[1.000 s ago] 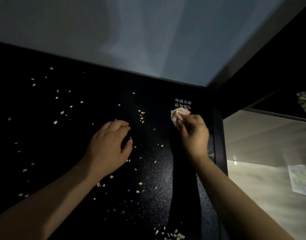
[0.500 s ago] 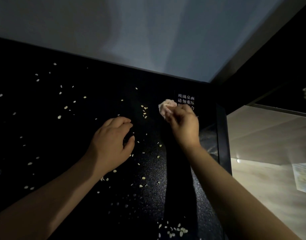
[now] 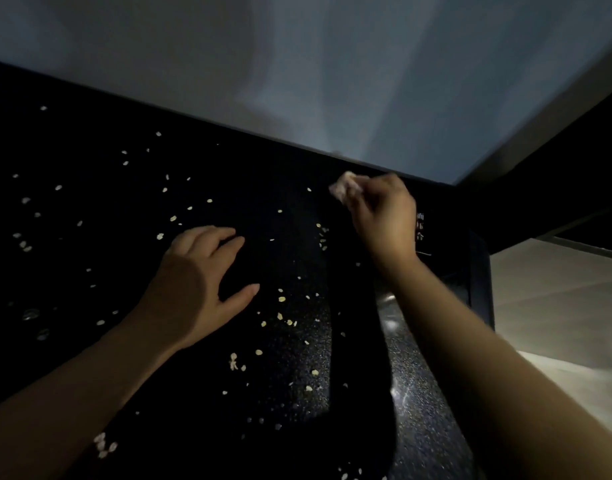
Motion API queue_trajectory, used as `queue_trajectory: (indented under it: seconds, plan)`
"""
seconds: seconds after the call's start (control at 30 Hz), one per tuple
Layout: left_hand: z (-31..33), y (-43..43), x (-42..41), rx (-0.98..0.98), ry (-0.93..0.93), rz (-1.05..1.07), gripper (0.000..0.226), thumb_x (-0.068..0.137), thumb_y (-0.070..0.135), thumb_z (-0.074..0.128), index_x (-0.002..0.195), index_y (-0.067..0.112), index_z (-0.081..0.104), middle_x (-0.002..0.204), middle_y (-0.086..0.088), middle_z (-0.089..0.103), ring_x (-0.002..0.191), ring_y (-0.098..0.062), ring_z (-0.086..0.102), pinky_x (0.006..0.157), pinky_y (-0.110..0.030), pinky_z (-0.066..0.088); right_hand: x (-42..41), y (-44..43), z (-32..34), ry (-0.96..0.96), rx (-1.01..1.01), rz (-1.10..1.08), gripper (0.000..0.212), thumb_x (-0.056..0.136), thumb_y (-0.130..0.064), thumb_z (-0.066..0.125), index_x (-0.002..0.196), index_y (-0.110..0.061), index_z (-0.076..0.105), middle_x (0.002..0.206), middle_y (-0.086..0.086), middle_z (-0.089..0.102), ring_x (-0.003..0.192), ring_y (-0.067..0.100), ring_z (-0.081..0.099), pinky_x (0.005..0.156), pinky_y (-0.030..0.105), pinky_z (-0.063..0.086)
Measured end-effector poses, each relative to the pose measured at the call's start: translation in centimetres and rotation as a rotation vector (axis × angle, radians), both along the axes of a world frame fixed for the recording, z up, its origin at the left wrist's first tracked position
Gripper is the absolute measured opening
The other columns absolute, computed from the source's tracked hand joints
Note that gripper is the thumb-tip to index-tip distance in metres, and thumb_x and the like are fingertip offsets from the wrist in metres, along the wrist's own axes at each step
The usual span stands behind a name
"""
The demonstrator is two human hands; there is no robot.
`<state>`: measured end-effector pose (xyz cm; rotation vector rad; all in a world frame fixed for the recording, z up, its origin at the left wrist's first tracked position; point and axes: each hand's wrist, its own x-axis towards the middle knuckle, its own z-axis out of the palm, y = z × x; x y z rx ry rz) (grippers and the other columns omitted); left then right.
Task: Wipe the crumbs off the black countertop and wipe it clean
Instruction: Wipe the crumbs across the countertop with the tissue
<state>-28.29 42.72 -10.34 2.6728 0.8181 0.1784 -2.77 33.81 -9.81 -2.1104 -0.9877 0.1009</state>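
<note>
Black speckled countertop — one, glossy where lit at the right, set against a plain grey-white wall; a pale floor is seen beyond its right edge. Small flat pale crumbs — several dozen, too many to tally — are scattered over it. One crumpled pinkish-white wad is pinched in the right hand at the counter's far edge, near the wall. The left hand is laid flat on the surface, fingers spread. White printed characters are partly hidden beside the right hand.

Dim, slightly blurred; glare right, wide-angle warp.
</note>
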Motion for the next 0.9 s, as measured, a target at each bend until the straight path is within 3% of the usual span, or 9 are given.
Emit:
queue_trajectory:
  seconds: [0.13, 0.17, 0.27, 0.5, 0.6, 0.7, 0.8, 0.9]
  plan:
    - [-0.2, 1.5, 0.4, 0.022, 0.069, 0.019, 0.077, 0.08, 0.062, 0.039, 0.128, 0.005, 0.057, 0.13, -0.011, 0.054, 0.122, -0.032, 0.047, 0.101, -0.046, 0.038, 0.8, 3.7, -1.1, 0.096, -0.047, 0.059, 0.015, 0.091, -0.014, 0.064, 0.096, -0.007, 0.075, 0.076, -0.016, 0.057, 0.078, -0.013, 0.059, 0.07, -0.004, 0.032]
    - [-0.4, 1.6, 0.4, 0.017, 0.068, 0.014, 0.076, 0.081, 0.061, 0.038, 0.127, 0.004, 0.058, 0.13, -0.011, 0.055, 0.121, -0.032, 0.047, 0.1, -0.045, 0.038, 0.4, 3.5, -1.4, 0.097, -0.053, 0.046, 0.015, 0.09, -0.015, 0.065, 0.098, -0.008, 0.075, 0.079, -0.014, 0.059, 0.08, -0.011, 0.059, 0.069, -0.001, 0.033]
    - [-0.9, 1.5, 0.0, 0.015, 0.054, 0.006, 0.072, 0.083, 0.058, 0.039, 0.128, 0.004, 0.057, 0.131, -0.01, 0.053, 0.122, -0.03, 0.046, 0.1, -0.042, 0.038, -1.1, 1.1, -2.6, 0.071, -0.084, 0.076, 0.015, 0.088, -0.016, 0.067, 0.101, -0.014, 0.075, 0.094, 0.004, 0.063, 0.087, 0.015, 0.062, 0.071, 0.011, 0.039]
    - [-1.2, 1.4, -0.4, 0.033, 0.041, 0.0, 0.068, 0.083, 0.055, 0.043, 0.127, 0.005, 0.058, 0.131, -0.01, 0.053, 0.121, -0.031, 0.047, 0.099, -0.046, 0.041, -7.0, -6.1, -0.9, 0.241, -0.088, 0.305, 0.017, 0.09, -0.017, 0.065, 0.104, -0.021, 0.074, 0.088, -0.008, 0.057, 0.083, 0.003, 0.057, 0.072, 0.011, 0.043]
    - [-1.3, 1.5, -0.4, 0.034, 0.028, -0.002, 0.067, 0.082, 0.054, 0.045, 0.127, 0.005, 0.058, 0.13, -0.01, 0.053, 0.121, -0.03, 0.046, 0.099, -0.046, 0.041, -4.9, -3.7, 0.4, 0.18, 0.003, 0.19, 0.011, 0.089, -0.016, 0.065, 0.092, -0.017, 0.076, 0.083, -0.002, 0.058, 0.076, 0.0, 0.056, 0.07, 0.01, 0.041]
    - [-1.4, 1.4, -0.4, 0.032, 0.015, -0.002, 0.066, 0.082, 0.053, 0.046, 0.126, 0.005, 0.058, 0.129, -0.01, 0.053, 0.12, -0.03, 0.047, 0.099, -0.047, 0.042, -1.6, 1.6, 0.6, 0.028, 0.013, 0.111, 0.014, 0.09, -0.017, 0.063, 0.095, -0.014, 0.076, 0.086, 0.006, 0.063, 0.076, 0.0, 0.053, 0.072, 0.004, 0.037]
    - [-1.5, 1.3, -0.3, 0.037, 0.012, 0.002, 0.065, 0.081, 0.052, 0.047, 0.126, 0.006, 0.059, 0.129, -0.01, 0.054, 0.121, -0.03, 0.047, 0.1, -0.044, 0.039, 0.5, 6.3, -0.6, 0.054, -0.02, 0.081, 0.018, 0.091, -0.018, 0.062, 0.103, -0.013, 0.074, 0.095, 0.007, 0.062, 0.089, 0.018, 0.062, 0.078, 0.014, 0.04]
    - [-1.6, 1.2, -0.4, 0.04, 0.008, 0.007, 0.065, 0.082, 0.053, 0.046, 0.126, 0.007, 0.058, 0.13, -0.009, 0.053, 0.121, -0.028, 0.045, 0.1, -0.041, 0.036, 0.3, 7.1, -2.3, 0.044, -0.102, 0.123, 0.017, 0.089, -0.018, 0.064, 0.101, -0.012, 0.075, 0.095, 0.007, 0.063, 0.091, 0.023, 0.064, 0.076, 0.018, 0.039]
